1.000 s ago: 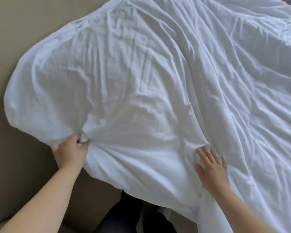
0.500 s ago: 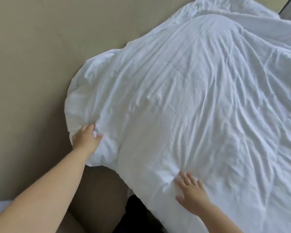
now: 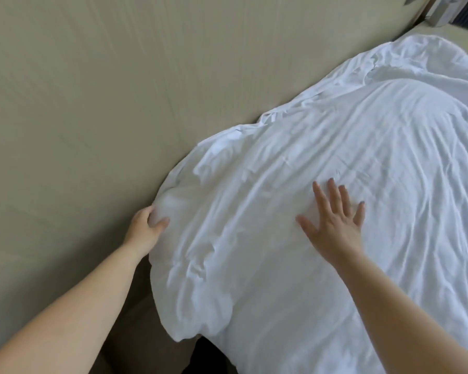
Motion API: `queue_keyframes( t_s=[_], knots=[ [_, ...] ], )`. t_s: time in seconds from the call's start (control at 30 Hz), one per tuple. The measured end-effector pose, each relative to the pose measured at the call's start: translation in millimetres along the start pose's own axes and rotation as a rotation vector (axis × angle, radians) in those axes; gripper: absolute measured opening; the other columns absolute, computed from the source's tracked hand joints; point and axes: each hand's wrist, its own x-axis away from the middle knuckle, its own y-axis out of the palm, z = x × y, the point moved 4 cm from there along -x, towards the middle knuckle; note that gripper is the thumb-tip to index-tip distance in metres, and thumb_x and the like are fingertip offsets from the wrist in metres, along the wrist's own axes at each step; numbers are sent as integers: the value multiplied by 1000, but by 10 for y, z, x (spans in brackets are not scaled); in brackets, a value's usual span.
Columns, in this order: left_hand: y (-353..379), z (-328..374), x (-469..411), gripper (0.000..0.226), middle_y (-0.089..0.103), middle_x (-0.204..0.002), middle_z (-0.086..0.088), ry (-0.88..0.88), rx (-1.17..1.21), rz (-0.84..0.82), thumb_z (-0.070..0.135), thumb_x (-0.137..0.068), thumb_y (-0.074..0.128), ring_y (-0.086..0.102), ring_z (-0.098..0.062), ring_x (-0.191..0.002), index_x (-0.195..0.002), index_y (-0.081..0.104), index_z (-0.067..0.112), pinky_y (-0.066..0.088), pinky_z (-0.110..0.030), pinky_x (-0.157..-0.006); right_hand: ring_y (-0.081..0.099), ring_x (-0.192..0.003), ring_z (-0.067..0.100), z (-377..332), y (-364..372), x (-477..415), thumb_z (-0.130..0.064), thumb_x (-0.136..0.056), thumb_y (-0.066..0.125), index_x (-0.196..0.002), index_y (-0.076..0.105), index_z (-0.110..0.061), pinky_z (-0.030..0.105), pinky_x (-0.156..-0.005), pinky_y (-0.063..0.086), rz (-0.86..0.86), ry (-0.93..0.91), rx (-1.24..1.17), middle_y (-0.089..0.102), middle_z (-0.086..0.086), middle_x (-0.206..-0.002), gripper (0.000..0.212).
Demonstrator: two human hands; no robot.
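Fingers of my right hand lie straight and spread, flat on the white duvet filling centre and right of frame. My left hand grips its left edge, centre left.

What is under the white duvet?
The duvet hides whatever it lies on. At its near edge a brown surface and a dark patch peek out. The left hand grips its edge; the right hand lies flat on top.

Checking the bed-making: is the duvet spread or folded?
Spread, wrinkled: the duvet lies open; left hand grips its corner, right hand rests flat on it.
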Motion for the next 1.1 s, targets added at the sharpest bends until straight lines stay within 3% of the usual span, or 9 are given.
queue_keyframes(
  t_s=[0.27,0.4,0.47,0.53,0.6,0.7,0.83,0.93,1.1],
  knots=[
    [405,60,-647,108,33,-148,-9,-142,-89,-227,40,-67,78,35,-30,-134,-148,10,16,30,-45,-110,-28,-139,23,-31,444,-447,-52,-96,22,-145,-21,-24,51,-108,-20,-320,173,153,-30,3,-151,71],
    [422,189,-638,63,60,-121,-11,-106,-257,-339,42,-72,73,56,-29,-109,-123,52,13,45,-40,-95,-28,-139,22,-10,515,-513,-52,-95,22,-144,-22,-24,51,-109,-19,-360,188,170,-31,3,-151,72],
    [168,241,-527,47,66,-109,-8,31,-465,-235,43,-77,68,60,-29,-100,-113,59,14,46,-36,-87,-27,-140,22,-12,508,-517,-51,-95,23,-145,-21,-24,51,-109,-19,-369,191,169,-30,3,-151,72],
    [-200,334,-322,38,69,-86,-7,390,-726,131,47,-76,67,62,-30,-83,-86,67,10,41,-33,-72,-27,-140,22,-17,506,-515,-51,-95,23,-145,-20,-24,51,-109,-18,-372,189,165,-29,3,-152,71],
    [-393,402,-128,52,66,-78,-6,628,-742,276,59,-65,59,58,-27,-81,-68,67,8,36,-34,-71,-26,-140,22,-37,491,-512,-51,-95,24,-145,-19,-24,52,-110,-17,-372,194,166,-29,3,-152,71],
    [-280,310,-99,83,50,-125,2,342,-492,-301,67,-51,56,40,-19,-126,-116,57,14,24,-35,-110,-25,-141,22,-82,415,-479,-50,-96,25,-145,-19,-24,52,-111,-13,-384,200,166,-29,3,-152,71],
    [-291,78,-40,76,48,-124,8,108,-253,-588,29,-69,78,49,-14,-115,-131,35,25,44,-28,-93,-21,-142,20,-89,329,-374,-51,-96,26,-146,-17,-27,51,-112,-10,-353,199,145,-24,1,-154,70],
    [-438,-161,-13,48,56,-108,11,18,-262,-634,21,-72,77,55,-4,-96,-111,49,24,45,-18,-74,-18,-143,19,-94,295,-285,-49,-96,28,-147,-12,-30,50,-113,-8,-312,204,127,-20,0,-155,68],
    [-685,-363,186,23,60,-82,10,-12,-502,-639,40,-71,72,54,-14,-91,-69,58,22,41,-23,-73,-14,-144,18,-189,299,64,-39,-96,37,-148,-7,-28,45,-115,-6,-263,209,48,-15,-1,-156,69]
  ],
)
